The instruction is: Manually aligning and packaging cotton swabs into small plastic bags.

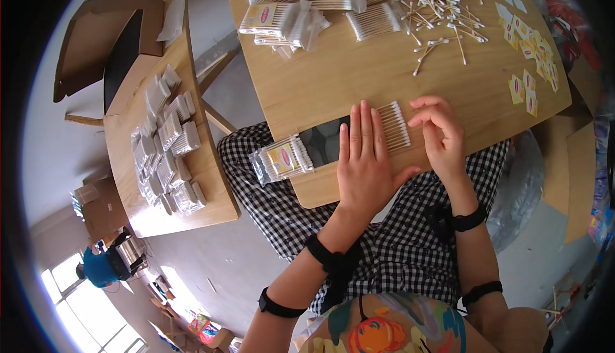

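Observation:
My left hand (366, 170) lies flat on the wooden table (346, 65), fingers stretched out side by side. Under and beside it runs a row of cotton swabs (395, 126), their white tips showing past the index finger; their other ends are hidden. A dark grey patterned strip (322, 141) sticks out on the hand's left. At that strip's far left end lies a clear bag of cotton swabs (282, 159) with a yellow label, partly over the table edge. Just right of the swab tips hovers my right hand (442, 136), fingers loosely curled and apart, with nothing visible in it.
Filled swab bags (275, 20) are stacked at the far edge, beside a pile of loose swabs (442, 7). Yellow cards (530, 42) lie at right. A second table (122, 180) on the left holds several packs and an open cardboard box (96, 39). A person (99, 266) is in the background.

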Motion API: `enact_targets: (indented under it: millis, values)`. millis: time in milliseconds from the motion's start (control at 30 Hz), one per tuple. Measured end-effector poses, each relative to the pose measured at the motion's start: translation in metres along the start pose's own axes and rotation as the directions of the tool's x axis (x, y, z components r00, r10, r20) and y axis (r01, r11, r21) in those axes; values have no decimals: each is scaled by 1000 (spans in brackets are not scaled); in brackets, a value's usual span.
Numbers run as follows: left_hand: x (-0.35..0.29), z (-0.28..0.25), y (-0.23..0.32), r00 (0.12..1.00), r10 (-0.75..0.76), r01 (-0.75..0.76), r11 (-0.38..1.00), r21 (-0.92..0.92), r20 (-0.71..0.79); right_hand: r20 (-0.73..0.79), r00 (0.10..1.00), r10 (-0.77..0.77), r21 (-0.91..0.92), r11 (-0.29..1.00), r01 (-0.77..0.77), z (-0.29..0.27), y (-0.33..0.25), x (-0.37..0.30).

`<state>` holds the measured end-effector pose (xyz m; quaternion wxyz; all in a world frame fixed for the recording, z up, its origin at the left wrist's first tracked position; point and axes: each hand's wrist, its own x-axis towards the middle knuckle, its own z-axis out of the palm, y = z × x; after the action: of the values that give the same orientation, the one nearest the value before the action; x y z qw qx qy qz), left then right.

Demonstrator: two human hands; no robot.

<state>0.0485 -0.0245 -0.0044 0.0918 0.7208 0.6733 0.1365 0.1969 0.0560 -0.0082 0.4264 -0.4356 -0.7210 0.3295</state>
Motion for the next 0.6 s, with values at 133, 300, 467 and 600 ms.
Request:
enact_targets:
  millis: [133, 300, 467, 600]
  values:
    - [-1, 3, -2, 1000, -4, 4, 1000, -5, -21, 29, 998, -63, -5, 998, 63, 0, 4, -1]
    - [-1, 3, -2, 1000, -4, 4, 1000, 14, -13, 35, 992, -122, -69, 990, 124, 1, 5, 0]
    - [-1, 5, -2, 1000, -9, 9, 1000, 15, -28, 33, 991, -127, -115, 985, 130, 4, 6, -1]
    - [0, 5, -1, 999, -7, 8, 1000, 23, -33, 39, 989, -146, -133, 980, 150, 3, 6, -1]
